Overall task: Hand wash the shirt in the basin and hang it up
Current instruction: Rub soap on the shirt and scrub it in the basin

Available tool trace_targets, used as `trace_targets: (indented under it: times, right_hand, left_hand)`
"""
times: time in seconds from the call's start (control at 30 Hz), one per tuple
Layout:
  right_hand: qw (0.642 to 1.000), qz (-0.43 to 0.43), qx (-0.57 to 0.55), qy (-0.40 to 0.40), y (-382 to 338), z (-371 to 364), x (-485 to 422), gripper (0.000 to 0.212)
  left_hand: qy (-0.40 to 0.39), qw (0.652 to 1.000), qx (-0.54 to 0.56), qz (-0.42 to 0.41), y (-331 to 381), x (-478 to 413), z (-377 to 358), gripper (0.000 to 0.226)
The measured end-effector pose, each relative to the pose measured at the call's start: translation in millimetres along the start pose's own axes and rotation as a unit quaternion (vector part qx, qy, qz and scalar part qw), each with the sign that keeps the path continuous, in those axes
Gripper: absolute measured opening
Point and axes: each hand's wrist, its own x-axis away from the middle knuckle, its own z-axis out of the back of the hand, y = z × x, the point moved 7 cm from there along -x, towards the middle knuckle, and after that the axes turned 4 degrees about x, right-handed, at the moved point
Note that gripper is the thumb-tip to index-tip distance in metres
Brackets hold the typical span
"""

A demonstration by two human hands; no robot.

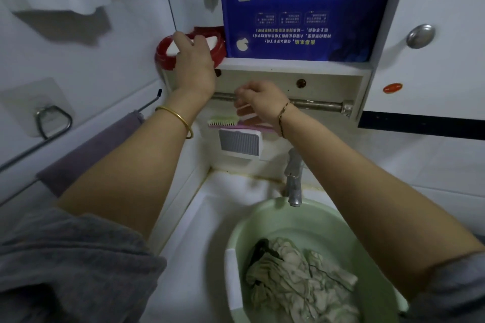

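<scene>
The shirt (296, 273) lies wet and crumpled, pale with dark patches, in a light green basin (325, 220) standing in the sink under the tap (294, 181). My left hand (193, 60) reaches up to a red soap dish (164, 54) on the shelf, and its fingers and thumb close round the white soap bar (172, 47) in it. My right hand (258, 101) hangs with curled fingers in front of the metal rail (320, 105), just above a scrubbing brush (223, 121) with green bristles and a pink handle. Something white shows under its fingers; whether it holds that is unclear.
A blue printed bag (301, 8) fills the open cabinet shelf. The cabinet door with a round knob (420, 35) is at the right. A white box (240, 143) sits below the brush. A purple towel (86, 149) hangs on a rack at the left, beside a wall hook (52, 119).
</scene>
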Motion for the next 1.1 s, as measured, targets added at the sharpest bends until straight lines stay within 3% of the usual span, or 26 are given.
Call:
trace_targets:
  times: [0.13, 0.27, 0.4, 0.5, 0.73, 0.9, 1.1]
  right_hand:
    - [0.981, -0.050, -0.185, -0.016, -7.0, -10.4, -10.4, 0.028]
    - [0.957, -0.075, -0.279, -0.020, -14.5, -16.4, -19.0, 0.032]
    - [0.920, -0.088, -0.376, -0.069, -25.3, -29.6, -20.1, 0.057]
    - [0.892, -0.060, -0.438, -0.090, -34.6, -32.4, -17.2, 0.050]
    - [0.906, -0.030, -0.418, -0.055, -11.9, -19.5, -4.6, 0.045]
    - [0.922, -0.017, -0.384, -0.040, 32.3, 4.1, 31.8, 0.031]
    - [0.933, -0.094, -0.347, 0.029, 126.8, 38.9, 93.1, 0.027]
  left_hand:
    - [-0.008, 1.000, -0.007, 0.000, -4.1, 4.6, 1.9, 0.020]
    - [-0.007, 0.999, -0.026, -0.032, -1.1, 4.3, 3.1, 0.023]
    - [0.055, 0.995, 0.085, -0.015, 4.9, 16.2, 25.2, 0.040]
    - [0.030, 0.993, 0.114, -0.018, 16.7, 29.1, 29.3, 0.039]
    - [-0.085, 0.991, 0.010, -0.098, 47.5, 61.3, 21.6, 0.027]
    - [-0.127, 0.978, 0.041, -0.161, 79.9, 102.6, 15.8, 0.016]
    - [-0.295, 0.930, 0.090, -0.201, 106.2, 162.4, -31.4, 0.011]
